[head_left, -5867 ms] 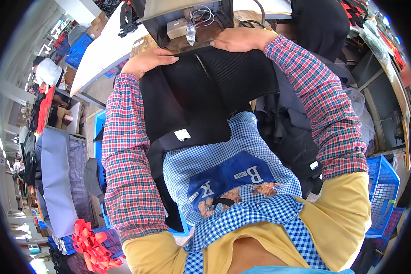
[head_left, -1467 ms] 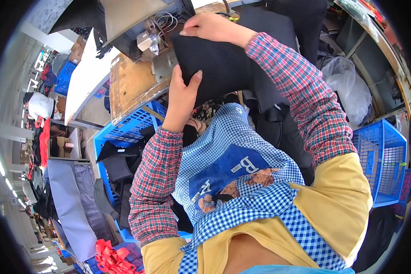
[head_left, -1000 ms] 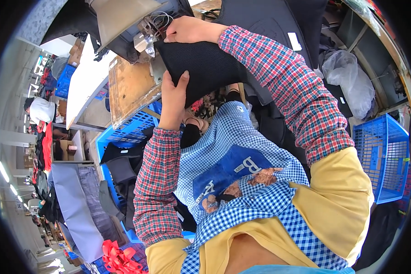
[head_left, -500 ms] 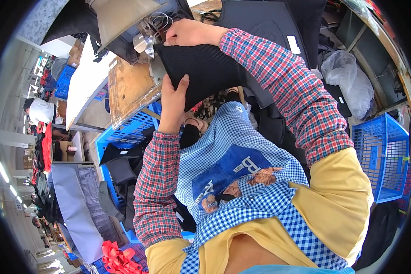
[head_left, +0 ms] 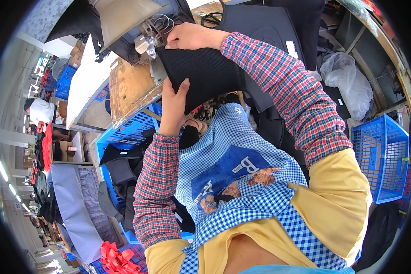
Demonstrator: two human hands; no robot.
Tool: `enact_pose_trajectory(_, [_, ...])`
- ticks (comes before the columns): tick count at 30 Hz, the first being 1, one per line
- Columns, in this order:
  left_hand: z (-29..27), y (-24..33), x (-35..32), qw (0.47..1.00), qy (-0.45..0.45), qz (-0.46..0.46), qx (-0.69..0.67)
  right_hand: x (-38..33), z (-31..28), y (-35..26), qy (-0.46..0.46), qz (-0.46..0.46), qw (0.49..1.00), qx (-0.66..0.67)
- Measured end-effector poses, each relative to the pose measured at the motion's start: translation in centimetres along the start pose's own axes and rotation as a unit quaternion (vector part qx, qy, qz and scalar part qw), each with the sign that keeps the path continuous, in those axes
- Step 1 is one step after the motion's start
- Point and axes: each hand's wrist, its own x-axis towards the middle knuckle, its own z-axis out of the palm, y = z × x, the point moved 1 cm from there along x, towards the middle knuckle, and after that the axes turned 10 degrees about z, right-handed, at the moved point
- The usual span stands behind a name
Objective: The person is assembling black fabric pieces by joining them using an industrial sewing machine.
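Note:
A black mesh fabric piece [head_left: 205, 68] hangs over the front edge of the sewing table, its upper left edge at the sewing machine's needle area [head_left: 147, 44]. My left hand [head_left: 174, 102] grips its lower left edge, the thumb on the mesh and the fingers beside and behind it. My right hand [head_left: 189, 36] is closed on the top edge, right beside the machine's presser part; the fingertips press the fabric and are partly hidden. Whether the needle is in the fabric, I cannot tell.
A worn wooden tabletop [head_left: 130, 86] lies left of the fabric. Below it stands a blue crate [head_left: 106, 141] of black pieces. Another blue crate [head_left: 381, 157] and a clear plastic bag [head_left: 347, 80] are on the right. A dark padded panel [head_left: 260, 27] lies beyond my right forearm.
Both hands keep their hold on the black mesh fabric. They have shifted very slightly downward in the picture, and the fabric edge with them.

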Motion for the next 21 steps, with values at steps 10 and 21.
enact_pose_trajectory(10, [0.7,0.7,-2.5,1.000,-0.008,-0.002,-0.001,-2.7,-1.2,-1.5,-0.012,-0.012,1.000,-0.016])
enact_pose_trajectory(21, [-10.4,-4.5,-21.1,0.960,0.121,-0.120,0.221,-21.0,-10.3,5.8,-0.062,0.279,0.958,0.035])
